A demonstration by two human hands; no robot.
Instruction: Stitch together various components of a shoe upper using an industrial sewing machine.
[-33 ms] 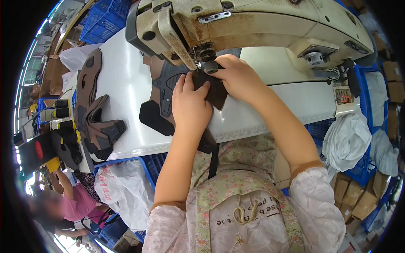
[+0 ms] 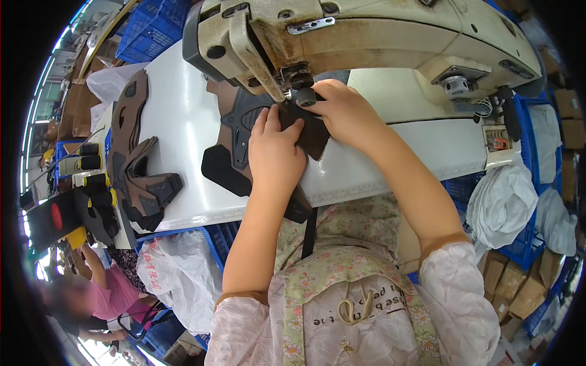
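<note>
A brown and black shoe upper (image 2: 236, 130) lies on the white bed of a sewing machine (image 2: 366, 39), part of it under the needle area. My left hand (image 2: 276, 149) rests flat on it, with the fingers stretched forward and the thumb apart. Close to the presser foot (image 2: 287, 96), my right hand (image 2: 345, 116) grips the upper's dark edge between thumb and bent fingers; the fingertips are partly hidden behind the machine head. A dark flap of the upper sticks out between my hands, and another end hangs over the table's front edge beneath my left wrist.
Left on the table (image 2: 183, 189) sits a stack of similar brown uppers (image 2: 128, 131). Thread spools (image 2: 91, 163) stand beyond it. A white bag (image 2: 180, 265) fills a blue crate below. Bundled white cloth (image 2: 503, 204) hangs at right. At lower left is a person in pink (image 2: 113, 293).
</note>
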